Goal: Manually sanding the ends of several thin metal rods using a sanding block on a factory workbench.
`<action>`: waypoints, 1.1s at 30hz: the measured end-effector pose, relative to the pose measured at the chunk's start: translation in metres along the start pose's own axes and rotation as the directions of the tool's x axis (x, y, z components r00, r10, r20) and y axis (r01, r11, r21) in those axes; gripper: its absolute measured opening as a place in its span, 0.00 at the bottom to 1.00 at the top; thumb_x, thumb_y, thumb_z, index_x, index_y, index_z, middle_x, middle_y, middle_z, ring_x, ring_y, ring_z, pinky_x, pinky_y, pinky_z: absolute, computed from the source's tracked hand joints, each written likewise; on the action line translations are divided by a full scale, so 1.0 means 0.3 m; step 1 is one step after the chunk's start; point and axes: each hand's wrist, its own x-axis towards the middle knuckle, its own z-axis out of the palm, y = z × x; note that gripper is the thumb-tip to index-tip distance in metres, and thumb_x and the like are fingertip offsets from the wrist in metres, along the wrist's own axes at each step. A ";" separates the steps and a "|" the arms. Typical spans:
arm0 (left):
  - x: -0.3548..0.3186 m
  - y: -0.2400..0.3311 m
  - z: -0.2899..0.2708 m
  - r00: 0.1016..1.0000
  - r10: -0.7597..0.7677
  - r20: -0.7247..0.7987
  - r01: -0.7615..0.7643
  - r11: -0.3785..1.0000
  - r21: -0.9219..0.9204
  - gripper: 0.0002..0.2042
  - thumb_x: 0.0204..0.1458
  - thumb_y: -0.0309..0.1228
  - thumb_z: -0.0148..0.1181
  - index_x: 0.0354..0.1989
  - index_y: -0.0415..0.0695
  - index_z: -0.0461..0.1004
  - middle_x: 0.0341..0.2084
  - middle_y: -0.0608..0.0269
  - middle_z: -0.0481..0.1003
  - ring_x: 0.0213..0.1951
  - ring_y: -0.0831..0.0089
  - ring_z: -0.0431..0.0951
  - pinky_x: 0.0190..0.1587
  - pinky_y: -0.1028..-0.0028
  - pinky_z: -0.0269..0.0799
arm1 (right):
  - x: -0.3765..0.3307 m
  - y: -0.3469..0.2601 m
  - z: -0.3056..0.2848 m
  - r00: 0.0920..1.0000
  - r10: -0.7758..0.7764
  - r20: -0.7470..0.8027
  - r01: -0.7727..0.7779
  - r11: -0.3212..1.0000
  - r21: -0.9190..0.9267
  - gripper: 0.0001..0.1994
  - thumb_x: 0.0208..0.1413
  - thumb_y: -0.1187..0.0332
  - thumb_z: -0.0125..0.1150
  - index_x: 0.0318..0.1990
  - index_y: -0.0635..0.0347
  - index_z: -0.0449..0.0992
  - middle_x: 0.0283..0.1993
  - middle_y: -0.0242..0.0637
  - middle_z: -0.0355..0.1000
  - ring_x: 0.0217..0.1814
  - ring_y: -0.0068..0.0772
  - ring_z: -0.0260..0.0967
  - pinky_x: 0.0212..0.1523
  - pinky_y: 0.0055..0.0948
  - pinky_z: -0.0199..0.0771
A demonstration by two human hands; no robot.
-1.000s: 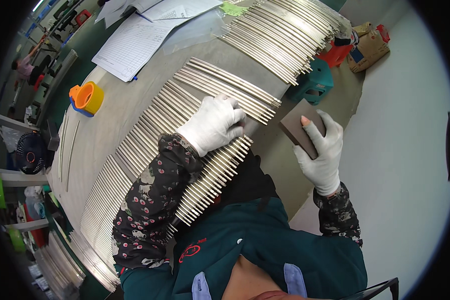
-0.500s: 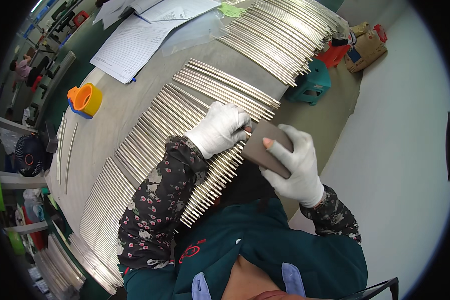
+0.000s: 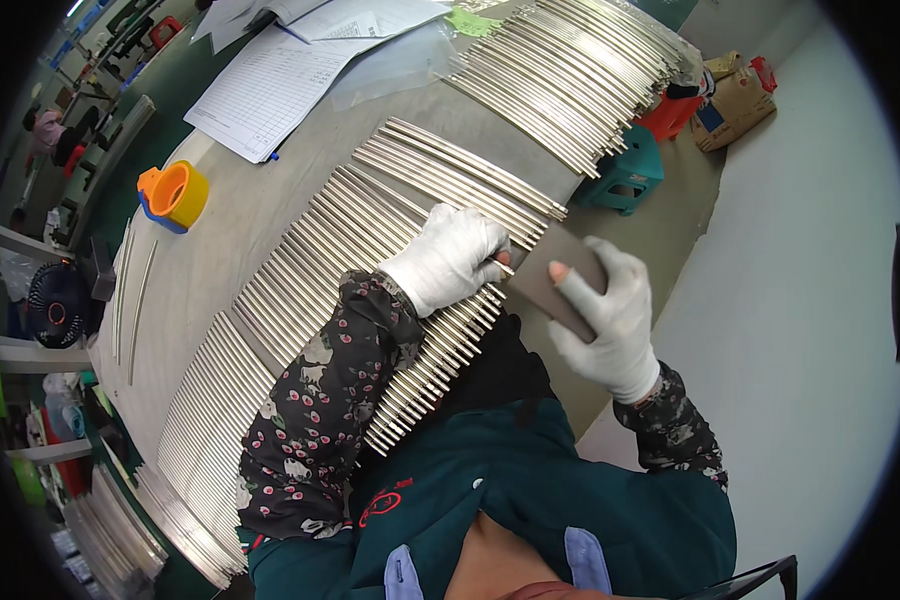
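Note:
My left hand (image 3: pixel 445 260), in a white glove with bare fingertips, is closed near the table's edge around the end of a thin metal rod (image 3: pixel 506 268). Just right of it, my gloved right hand (image 3: pixel 615 325) grips a brown-grey sanding block (image 3: pixel 562 270), thumb on its upper face. The block's near edge is close to the rod's tip; whether they touch I cannot tell. Under my left forearm lies a row of silvery metal rods (image 3: pixel 315 240), side by side, their ends sticking out past the edge. A separate group of rods (image 3: pixel 460 170) lies just beyond my left hand.
More rods (image 3: pixel 570 75) are spread at the far right of the table (image 3: pixel 240 215). Paper sheets (image 3: pixel 265 95) lie at the back, near an orange-yellow tape ring (image 3: pixel 177 195) on a blue holder. A teal stool (image 3: pixel 625 175) stands beyond the table; a white wall (image 3: pixel 780 300) rises at right.
My right hand and the block have moved slightly to the right, away from my left fingers. My left hand has shifted a little to the right, still closed on the rod.

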 end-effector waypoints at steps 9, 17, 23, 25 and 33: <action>0.001 -0.017 0.014 0.995 0.087 -0.041 -0.086 0.996 0.031 0.07 0.45 0.31 0.62 0.28 0.43 0.72 0.25 0.61 0.74 0.32 0.60 0.74 0.36 0.63 0.68 | -0.006 -0.042 -0.006 0.987 -0.097 0.129 0.086 0.992 0.089 0.27 0.33 0.66 0.69 0.48 0.45 0.74 0.54 0.50 0.63 0.50 0.49 0.62 0.46 0.41 0.65; 0.009 -0.036 0.027 0.961 0.237 -0.140 -0.222 0.968 0.120 0.09 0.41 0.32 0.65 0.28 0.45 0.73 0.25 0.65 0.73 0.34 0.63 0.73 0.35 0.65 0.68 | -0.005 0.063 -0.005 0.990 0.078 -0.113 -0.090 0.991 -0.101 0.28 0.33 0.68 0.68 0.49 0.50 0.74 0.54 0.49 0.63 0.50 0.49 0.60 0.51 0.41 0.64; -0.024 -0.011 -0.028 0.962 0.193 -0.195 -0.136 0.953 0.269 0.13 0.36 0.32 0.68 0.31 0.47 0.73 0.28 0.67 0.71 0.35 0.62 0.72 0.36 0.65 0.69 | -0.030 0.071 -0.013 0.983 0.111 -0.145 -0.119 0.992 -0.048 0.29 0.33 0.70 0.68 0.51 0.50 0.73 0.54 0.48 0.62 0.50 0.49 0.60 0.51 0.42 0.64; -0.055 -0.032 -0.046 0.989 0.144 0.021 -0.145 0.974 0.174 0.13 0.38 0.34 0.68 0.32 0.47 0.73 0.28 0.66 0.71 0.36 0.62 0.72 0.39 0.65 0.68 | -0.040 0.077 -0.011 0.986 0.102 -0.135 -0.111 0.992 -0.062 0.29 0.33 0.70 0.68 0.51 0.50 0.72 0.54 0.48 0.62 0.50 0.48 0.60 0.51 0.42 0.64; -0.006 0.018 -0.065 0.960 -0.037 0.279 -0.027 0.974 0.223 0.11 0.41 0.34 0.67 0.29 0.45 0.72 0.29 0.64 0.73 0.38 0.63 0.72 0.43 0.64 0.67 | -0.038 0.061 -0.004 0.991 0.087 -0.098 -0.091 0.995 -0.037 0.30 0.33 0.69 0.68 0.51 0.49 0.72 0.55 0.47 0.61 0.50 0.48 0.60 0.50 0.41 0.65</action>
